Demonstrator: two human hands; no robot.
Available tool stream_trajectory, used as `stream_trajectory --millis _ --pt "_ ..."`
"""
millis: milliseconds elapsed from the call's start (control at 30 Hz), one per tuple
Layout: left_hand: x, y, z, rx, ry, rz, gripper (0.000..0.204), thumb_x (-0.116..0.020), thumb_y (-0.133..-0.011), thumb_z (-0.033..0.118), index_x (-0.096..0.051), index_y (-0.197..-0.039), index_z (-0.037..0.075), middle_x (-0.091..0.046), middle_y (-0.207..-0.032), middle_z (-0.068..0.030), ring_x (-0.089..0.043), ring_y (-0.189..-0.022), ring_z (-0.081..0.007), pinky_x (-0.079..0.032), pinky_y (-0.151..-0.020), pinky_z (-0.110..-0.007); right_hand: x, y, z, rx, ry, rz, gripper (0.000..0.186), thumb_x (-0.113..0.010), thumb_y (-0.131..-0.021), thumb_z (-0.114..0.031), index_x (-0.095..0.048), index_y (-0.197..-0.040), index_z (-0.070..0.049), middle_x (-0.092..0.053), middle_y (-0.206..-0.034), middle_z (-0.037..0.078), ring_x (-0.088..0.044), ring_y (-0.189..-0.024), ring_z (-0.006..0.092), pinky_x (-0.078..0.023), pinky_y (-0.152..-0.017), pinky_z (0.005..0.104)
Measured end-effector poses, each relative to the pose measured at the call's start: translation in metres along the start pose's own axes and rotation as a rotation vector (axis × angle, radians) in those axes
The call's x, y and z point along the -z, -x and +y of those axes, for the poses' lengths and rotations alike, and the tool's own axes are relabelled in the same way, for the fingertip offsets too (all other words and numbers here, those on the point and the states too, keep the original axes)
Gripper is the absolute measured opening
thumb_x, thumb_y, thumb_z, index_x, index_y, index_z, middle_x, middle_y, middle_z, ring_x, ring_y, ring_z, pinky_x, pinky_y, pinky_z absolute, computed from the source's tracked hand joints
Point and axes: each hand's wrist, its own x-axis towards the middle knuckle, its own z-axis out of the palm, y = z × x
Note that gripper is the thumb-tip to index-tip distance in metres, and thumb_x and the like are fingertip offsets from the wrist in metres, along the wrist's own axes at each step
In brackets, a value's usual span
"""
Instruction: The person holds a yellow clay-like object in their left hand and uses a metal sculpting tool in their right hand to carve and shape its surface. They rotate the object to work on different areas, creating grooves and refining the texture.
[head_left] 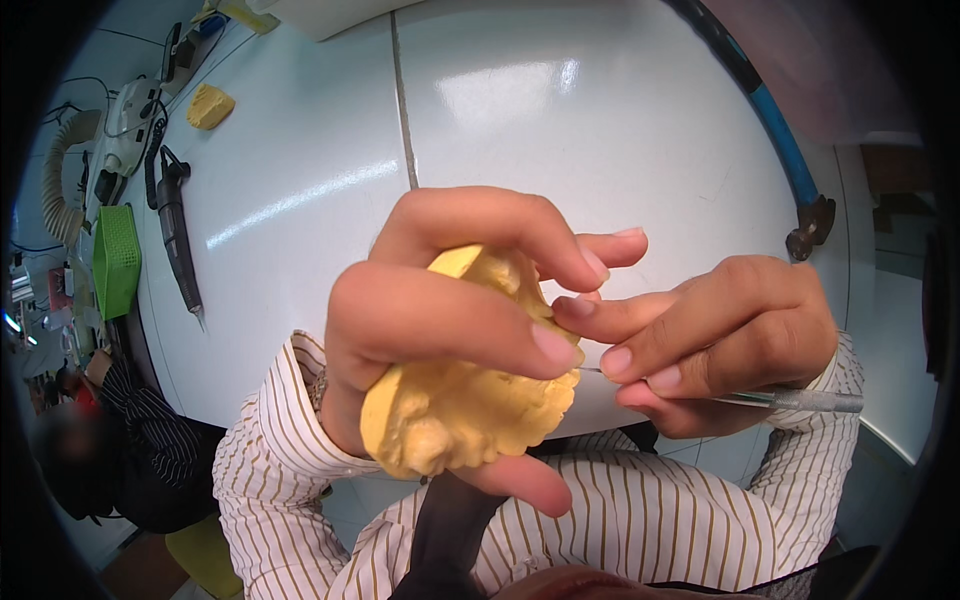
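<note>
Yellow plaster dental casts (470, 410) sit in my left hand (430, 310), whose fingers wrap over them and whose thumb or a finger shows underneath. They look like an upper and a lower piece held together, though the fingers hide part of the join. My right hand (735, 335) pinches a thin metal dental hand tool (815, 401) with a knurled handle. Its fine tip reaches the tooth edge on the right side of the casts. The right index fingertip is close to the casts, beside my left fingers.
On the white table (300, 150) lies a blue-handled hammer (782, 135) at right. A dark corded handpiece (176, 230), a small yellow plaster piece (210, 107), a green basket (117, 260) and a ribbed hose (58, 180) are at left. Another person (150, 440) sits lower left.
</note>
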Motion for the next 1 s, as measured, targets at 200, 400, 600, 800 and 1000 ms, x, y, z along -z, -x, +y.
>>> stream_trajectory --millis 200,400,600,800,1000 --pt "-0.0022 -0.0001 0.0033 0.008 -0.028 0.010 0.062 -0.085 -0.056 0.019 -0.046 -0.104 0.013 -0.043 -0.109 -0.0138 -0.054 -0.107 -0.0272 -0.043 -0.092 -0.063 -0.0003 0.0004 -0.0007 -0.013 0.006 0.023 0.022 -0.067 -0.070 0.015 -0.053 -0.082 0.002 -0.058 -0.087 0.013 -0.064 -0.092 0.0359 -0.052 -0.086 0.0463" --pt "-0.0009 0.0016 0.0024 -0.005 -0.085 -0.034 0.062 -0.084 -0.059 0.022 -0.043 -0.105 0.013 -0.040 -0.111 -0.0144 -0.054 -0.108 -0.0340 -0.045 -0.091 -0.061 -0.0044 0.0007 0.0006 0.007 0.027 0.026 0.024 -0.067 -0.070 0.015 -0.053 -0.084 0.001 -0.058 -0.087 0.014 -0.065 -0.091 0.0344 -0.052 -0.086 0.0462" --pt "-0.0025 0.0019 0.0052 -0.013 -0.105 -0.040 0.063 -0.082 -0.062 0.024 -0.040 -0.107 0.013 -0.039 -0.111 -0.0152 -0.053 -0.108 -0.0316 -0.045 -0.090 -0.061 -0.0028 -0.0004 0.0010 0.022 0.025 0.025 0.023 -0.067 -0.071 0.013 -0.053 -0.084 0.001 -0.058 -0.087 0.014 -0.065 -0.090 0.0332 -0.052 -0.085 0.0459" --pt "-0.0027 0.0007 0.0008 -0.061 -0.093 -0.042 0.062 -0.082 -0.063 0.024 -0.040 -0.107 0.013 -0.038 -0.111 -0.0165 -0.052 -0.106 -0.0286 -0.045 -0.090 -0.062 -0.0030 0.0005 0.0019 0.032 0.025 0.021 0.023 -0.068 -0.071 0.013 -0.053 -0.085 0.002 -0.059 -0.088 0.015 -0.065 -0.090 0.0337 -0.053 -0.085 0.0462" --pt "-0.0006 0.0030 0.0025 -0.020 -0.047 -0.031 0.061 -0.083 -0.060 0.022 -0.044 -0.105 0.012 -0.041 -0.111 -0.0149 -0.051 -0.109 -0.0310 -0.045 -0.090 -0.062 -0.0056 0.0029 0.0017 0.046 0.041 0.010 0.023 -0.066 -0.071 0.015 -0.055 -0.087 0.004 -0.058 -0.091 0.017 -0.064 -0.091 0.0370 -0.051 -0.086 0.0471"
